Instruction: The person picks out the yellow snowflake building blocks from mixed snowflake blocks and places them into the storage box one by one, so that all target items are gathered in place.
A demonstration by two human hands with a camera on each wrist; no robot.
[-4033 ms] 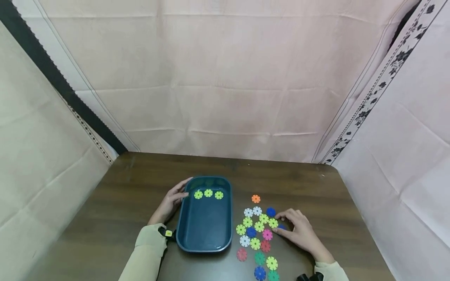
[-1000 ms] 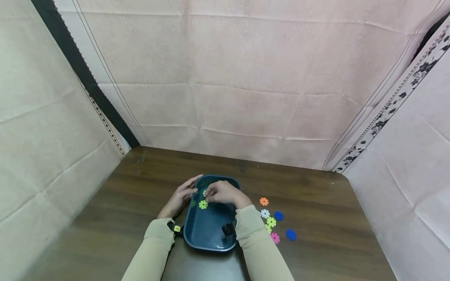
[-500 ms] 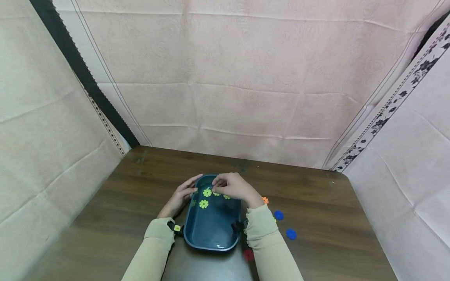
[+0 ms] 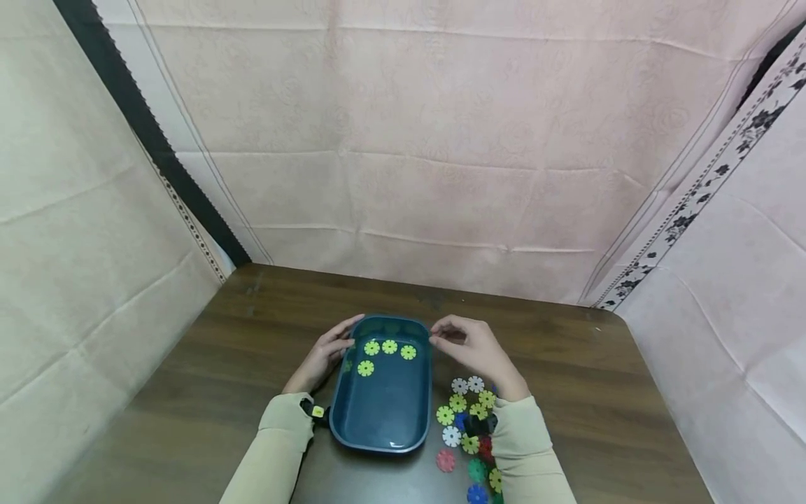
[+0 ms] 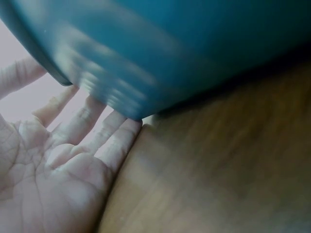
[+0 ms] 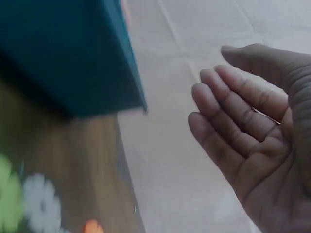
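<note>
A dark blue rectangular tray sits on the table. Inside lie several yellow-green flower-shaped discs: a row near the far end and a single one below the row's left end. My left hand holds the tray's left rim, thumb at the edge and fingers along the outer wall. Just off the tray's far right side is my right hand, its fingers loosely bent and nothing in them in the right wrist view. Below it lie more discs in white, green, blue and red.
The discs on the brown wooden table are partly hidden under my right wrist and sleeve. An orange disc shows in the right wrist view. Pale cloth walls stand behind the table and at both sides.
My right hand has gone into the tray and come out to its right, empty. A fourth yellow-green disc now lies in the tray, below the row. The left hand stays on the rim.
</note>
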